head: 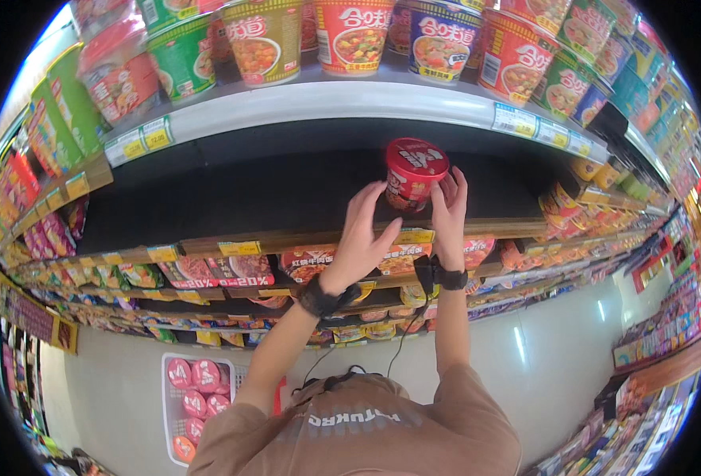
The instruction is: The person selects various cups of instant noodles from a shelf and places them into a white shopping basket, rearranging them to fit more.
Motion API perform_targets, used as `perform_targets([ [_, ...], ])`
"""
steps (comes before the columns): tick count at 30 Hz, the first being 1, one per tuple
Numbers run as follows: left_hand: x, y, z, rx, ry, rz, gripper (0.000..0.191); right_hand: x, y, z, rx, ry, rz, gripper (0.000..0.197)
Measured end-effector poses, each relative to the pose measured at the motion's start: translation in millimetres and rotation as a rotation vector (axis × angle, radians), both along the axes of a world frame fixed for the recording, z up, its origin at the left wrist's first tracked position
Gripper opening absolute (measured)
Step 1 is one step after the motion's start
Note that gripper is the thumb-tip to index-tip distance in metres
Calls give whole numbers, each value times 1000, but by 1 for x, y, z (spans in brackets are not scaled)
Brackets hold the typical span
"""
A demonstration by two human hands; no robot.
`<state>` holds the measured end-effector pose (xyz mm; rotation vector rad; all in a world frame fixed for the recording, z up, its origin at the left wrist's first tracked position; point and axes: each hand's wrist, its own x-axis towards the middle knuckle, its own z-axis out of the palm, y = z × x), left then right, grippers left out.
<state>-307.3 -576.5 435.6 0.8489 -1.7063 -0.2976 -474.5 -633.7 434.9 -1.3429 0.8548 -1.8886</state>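
A red instant-food cup [413,172] with a red lid is at the front of the black shelf board [255,184], right of its middle. My right hand [450,208] curves around the cup's right side, its thumb and fingers against or very close to the wall. Whether it grips the cup is not clear. On the opposite side is my left hand [365,229], fingers spread and thumb apart. Its fingertips are close to the cup's left wall; contact cannot be made out. Dark bands circle both wrists.
Cup noodles [350,38] line the shelf above, behind a pale front rail [326,101]. Boxed meals [309,262] fill the shelf below. On the floor at lower left, a white plastic basket [166,404] holds several lidded cups. A thin cable [399,348] hangs near my right arm.
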Motion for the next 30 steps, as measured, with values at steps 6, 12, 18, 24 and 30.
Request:
perform_targets([
  [6, -44, -42, 27, 123, 264, -122, 69, -13, -9, 16, 134, 6, 188, 48],
  [12, -43, 16, 20, -114, 148, 48, 78, -4, 48, 19, 54, -192, 59, 42],
  [18, 1, 98, -3, -94, 195, 207, 77, 35, 125, -1, 10, -107, 184, 52],
  [24, 55, 166, -37, 68, 225, 537, 100, 93, 162, -38, 111, 230, 583, 74],
  [30, 101, 232, -94, -11, 504, 809, 124, 153, 180, -66, 53, 575, 1024, 56],
])
